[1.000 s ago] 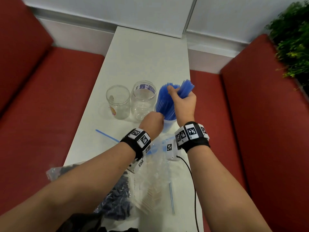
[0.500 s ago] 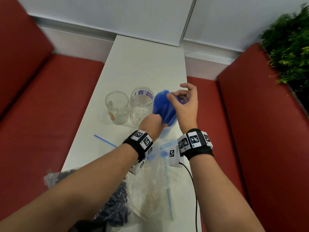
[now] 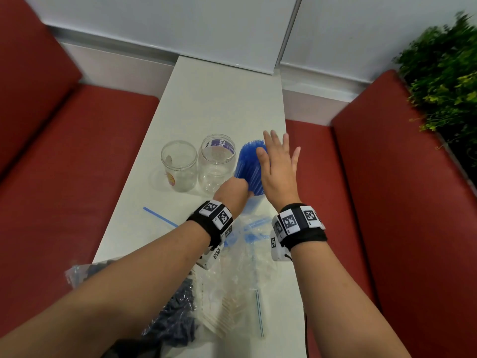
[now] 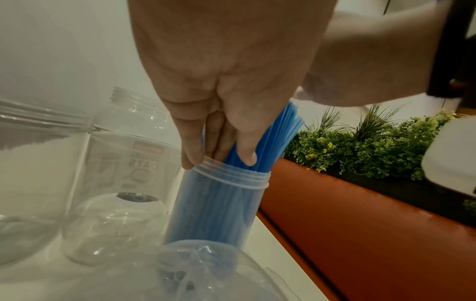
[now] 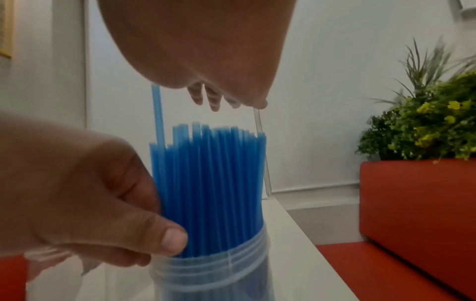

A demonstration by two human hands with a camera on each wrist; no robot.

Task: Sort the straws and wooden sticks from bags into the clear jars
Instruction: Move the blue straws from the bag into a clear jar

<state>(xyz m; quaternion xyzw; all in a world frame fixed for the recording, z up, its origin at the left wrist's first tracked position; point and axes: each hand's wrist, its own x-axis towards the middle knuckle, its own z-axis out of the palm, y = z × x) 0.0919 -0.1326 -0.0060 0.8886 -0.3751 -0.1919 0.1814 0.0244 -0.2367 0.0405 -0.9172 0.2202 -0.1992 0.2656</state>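
Head view looks down from above; both wrist views sit low, close, sharing the blue straws.

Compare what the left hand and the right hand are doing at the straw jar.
The left hand curls round the blue straws at the rim of the narrow jar; the right hand is flat, fingers straight, gripping nothing. The left is low at the rim; the right is above the straw tops. Both wear marker wristbands.
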